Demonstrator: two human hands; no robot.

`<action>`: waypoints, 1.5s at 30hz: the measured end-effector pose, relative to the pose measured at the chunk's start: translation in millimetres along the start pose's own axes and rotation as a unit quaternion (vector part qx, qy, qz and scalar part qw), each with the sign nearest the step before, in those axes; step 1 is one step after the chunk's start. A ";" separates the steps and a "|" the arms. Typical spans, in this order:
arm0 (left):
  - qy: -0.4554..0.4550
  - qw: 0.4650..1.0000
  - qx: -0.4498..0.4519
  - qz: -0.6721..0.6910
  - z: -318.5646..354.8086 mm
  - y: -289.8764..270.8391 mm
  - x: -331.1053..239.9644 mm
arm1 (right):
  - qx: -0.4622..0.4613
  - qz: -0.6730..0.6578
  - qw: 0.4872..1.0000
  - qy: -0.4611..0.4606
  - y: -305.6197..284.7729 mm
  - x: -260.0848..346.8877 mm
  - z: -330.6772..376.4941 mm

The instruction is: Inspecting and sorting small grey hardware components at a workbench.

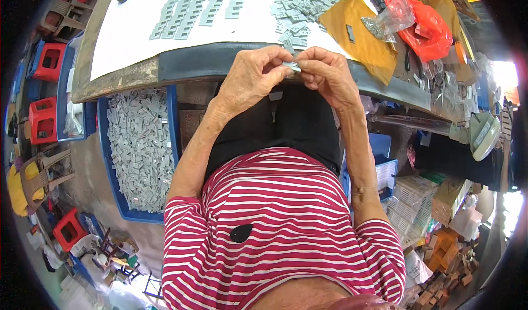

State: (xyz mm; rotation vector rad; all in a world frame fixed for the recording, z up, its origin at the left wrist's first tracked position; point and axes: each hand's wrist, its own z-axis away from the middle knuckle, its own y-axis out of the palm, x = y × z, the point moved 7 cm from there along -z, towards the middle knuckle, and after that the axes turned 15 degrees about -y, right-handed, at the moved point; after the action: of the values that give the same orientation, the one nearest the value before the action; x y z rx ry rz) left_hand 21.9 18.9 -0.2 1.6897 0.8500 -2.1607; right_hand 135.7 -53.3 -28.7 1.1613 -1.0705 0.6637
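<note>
Both my hands meet over the near edge of the table, fingertips pinched together. Between them is a small grey rectangular part (291,66). My left hand (254,75) is closed, its thumb and forefinger on the left end of this part. On the other end, my right hand (328,73) is closed too, thumb and finger pressed together; whether it also pinches something smaller is hidden. Just beyond my fingers lies a loose heap of similar grey parts (301,13). Farther left, more grey parts (190,7) lie in neat slanting rows on white paper (124,46).
A blue bin (118,203) full of grey parts stands below the table at my left. On the table's right are brown paper (352,27), a red plastic bag (432,32) and a clear bag of small pieces (385,21). Red stools (50,62) stand far left.
</note>
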 end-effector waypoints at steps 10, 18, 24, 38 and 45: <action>0.013 0.979 -0.194 -0.066 -6.5 -55.0 7.7 | -0.017 0.047 0.998 -0.032 -5.1 4.7 7.6; 0.032 0.942 -0.296 -0.155 -31.0 -89.3 23.0 | -0.013 0.048 0.998 -0.029 -11.6 8.9 10.9; 0.076 0.915 -0.310 -0.247 -38.4 -85.3 27.7 | -0.015 0.055 0.998 -0.034 -16.1 15.3 13.4; 0.061 0.892 -0.311 -0.323 -40.0 -83.3 23.4 | -0.097 0.248 0.953 -0.145 -98.0 83.1 -12.8; 0.051 0.883 -0.304 -0.355 -44.2 -82.9 25.8 | -0.012 0.658 0.689 -0.304 -108.1 89.2 -46.6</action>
State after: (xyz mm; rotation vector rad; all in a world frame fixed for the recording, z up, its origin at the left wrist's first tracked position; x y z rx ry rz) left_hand 4.5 114.4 -8.0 1.2683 2.1730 -1.8260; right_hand 278.4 -50.9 9.2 0.3595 -2.5250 1.3784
